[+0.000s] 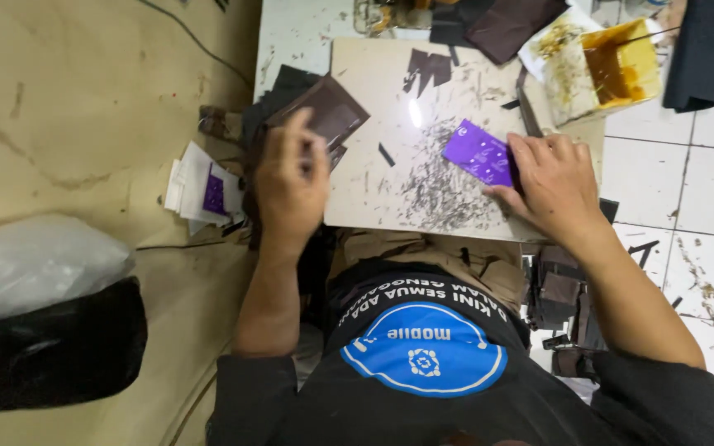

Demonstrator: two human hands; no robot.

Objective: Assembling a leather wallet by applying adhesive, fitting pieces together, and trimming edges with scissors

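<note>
The left hand [292, 177] grips a flat dark-brown leather piece [328, 111] at the left edge of the scratched pale cutting board [390, 74], its fingers curled over the piece's lower corner, above a stack of more dark pieces. The right hand [551, 182] lies spread, fingers flat, pressing a small purple rectangular card [477, 153] down on the board's right part, beside a patch of dark cut marks. A glue-stained yellow tray [621, 66] sits beyond the board on the white tiled floor [704, 182], and white paper slips [196, 186] lie to the left.
</note>
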